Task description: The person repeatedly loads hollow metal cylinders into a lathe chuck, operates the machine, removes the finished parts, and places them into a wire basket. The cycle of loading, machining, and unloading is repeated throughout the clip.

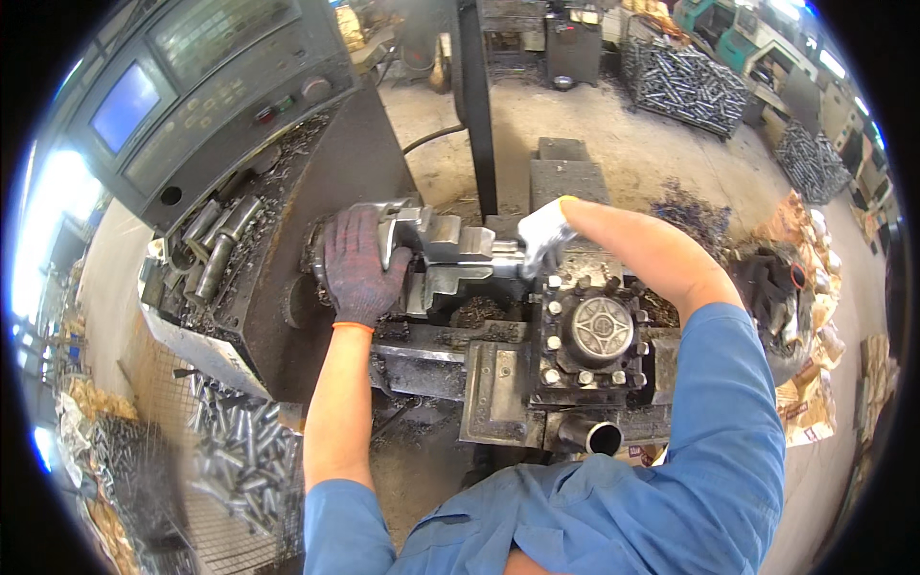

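My left hand (364, 266), in a dark knit glove with an orange cuff, lies over the lathe chuck (385, 213). Its fingers are stretched flat along the chuck and the thumb stands apart toward the stepped jaws (443, 235). Between these jaws sits a shiny metal cylinder (504, 257), roughly level. My right hand (544, 236), in a pale glove with a yellow cuff, is closed around the cylinder's outer end; its fingertips are partly hidden. Just nearer than that hand stands the square tool post (602, 331), with bolts around its round cap.
A control panel (206, 105) with a lit screen stands at left, above metal tubes (222, 251) on a chip-strewn ledge. Lower left, a mesh bin (244, 460) holds many metal parts. A thick tube (604, 438) sticks out toward me. Farther off is a full crate (685, 86).
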`<state>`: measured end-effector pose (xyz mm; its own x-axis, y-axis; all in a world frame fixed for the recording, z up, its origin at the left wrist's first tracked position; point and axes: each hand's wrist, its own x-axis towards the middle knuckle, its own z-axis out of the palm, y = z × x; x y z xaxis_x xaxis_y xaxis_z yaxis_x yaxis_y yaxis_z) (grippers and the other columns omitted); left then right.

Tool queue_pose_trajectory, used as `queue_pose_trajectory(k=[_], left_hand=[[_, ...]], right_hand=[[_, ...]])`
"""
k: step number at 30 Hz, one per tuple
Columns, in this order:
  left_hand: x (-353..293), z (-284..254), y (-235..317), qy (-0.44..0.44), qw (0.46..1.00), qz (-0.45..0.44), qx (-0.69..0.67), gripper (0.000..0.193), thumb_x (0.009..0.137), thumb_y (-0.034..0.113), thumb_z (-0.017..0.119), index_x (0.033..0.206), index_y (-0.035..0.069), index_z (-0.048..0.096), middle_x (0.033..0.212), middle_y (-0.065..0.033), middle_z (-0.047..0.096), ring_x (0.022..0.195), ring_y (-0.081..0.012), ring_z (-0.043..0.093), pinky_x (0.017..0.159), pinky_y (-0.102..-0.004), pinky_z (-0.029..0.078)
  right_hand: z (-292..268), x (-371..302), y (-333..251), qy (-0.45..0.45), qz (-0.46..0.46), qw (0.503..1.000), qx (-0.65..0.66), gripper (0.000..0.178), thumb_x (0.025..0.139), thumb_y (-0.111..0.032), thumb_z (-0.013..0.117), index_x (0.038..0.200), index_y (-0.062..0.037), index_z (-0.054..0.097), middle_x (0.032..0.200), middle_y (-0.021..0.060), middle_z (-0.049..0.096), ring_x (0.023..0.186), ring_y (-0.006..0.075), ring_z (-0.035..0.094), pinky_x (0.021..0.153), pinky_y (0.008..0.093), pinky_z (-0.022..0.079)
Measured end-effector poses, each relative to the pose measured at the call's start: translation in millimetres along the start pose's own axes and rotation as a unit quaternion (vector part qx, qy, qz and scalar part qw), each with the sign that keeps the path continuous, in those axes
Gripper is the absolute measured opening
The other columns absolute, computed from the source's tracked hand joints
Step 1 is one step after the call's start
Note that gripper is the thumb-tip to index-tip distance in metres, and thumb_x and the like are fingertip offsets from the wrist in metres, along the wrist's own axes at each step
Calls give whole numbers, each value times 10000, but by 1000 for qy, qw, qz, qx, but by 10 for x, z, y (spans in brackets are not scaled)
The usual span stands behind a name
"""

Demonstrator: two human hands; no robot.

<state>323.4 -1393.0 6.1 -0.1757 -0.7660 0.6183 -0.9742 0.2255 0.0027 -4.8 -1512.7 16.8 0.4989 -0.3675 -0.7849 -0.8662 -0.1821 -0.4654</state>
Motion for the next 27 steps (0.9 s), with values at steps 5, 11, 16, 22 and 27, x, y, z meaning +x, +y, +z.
queue_pose_trajectory(k=[5, 11, 16, 22, 27], left_hand=[[-20, 29, -86, 19, 1000, 0, -7, 862, 861, 436, 792, 1555, 28, 483, 1593, -221, 500, 1523, -409, 419, 1303, -575, 242], [-29, -20, -23, 62, 998, 6, -26, 824, 844, 448, 755, 1494, 1, 520, 1516, -224, 533, 1478, -426, 438, 1294, -599, 242], [-16, -157, -28, 65, 994, 10, -90, 781, 844, 436, 762, 1450, 7, 519, 1439, -221, 552, 1416, -443, 463, 1255, -614, 278], [-1175, -735, 990, -39, 625, -57, -778, 948, 955, 323, 815, 1686, 61, 270, 1671, -164, 422, 1534, -322, 403, 1270, -460, 326], [-2170, -541, 1404, -133, 357, -370, -847, 404, 985, 174, 768, 1320, 35, 589, 1127, -101, 703, 1007, -265, 737, 853, -406, 649]], right_hand=[[42, 3, -152, 139, -134, 975, -106, 530, 774, -518, 892, 781, 2, 790, 682, 116, 709, 572, 218, 620, 572, 397, 498], [286, -747, -19, 293, 89, 893, -330, 707, 711, -465, 906, 1219, -16, 701, 1161, 231, 763, 1072, 376, 757, 921, 461, 610], [836, -1628, -825, 446, 119, 786, -411, 516, 729, -283, 857, 1160, -57, 685, 1071, 189, 723, 973, 365, 751, 869, 485, 620], [2429, -2002, -1840, 545, 70, 835, -29, 778, 706, -366, 845, 1388, -62, 626, 1243, 225, 711, 1146, 392, 724, 990, 457, 590], [3424, -1201, -1467, 431, 75, 893, 104, 1011, 755, -586, 852, 1515, -8, 521, 1371, 276, 662, 1247, 412, 675, 1053, 448, 551]])
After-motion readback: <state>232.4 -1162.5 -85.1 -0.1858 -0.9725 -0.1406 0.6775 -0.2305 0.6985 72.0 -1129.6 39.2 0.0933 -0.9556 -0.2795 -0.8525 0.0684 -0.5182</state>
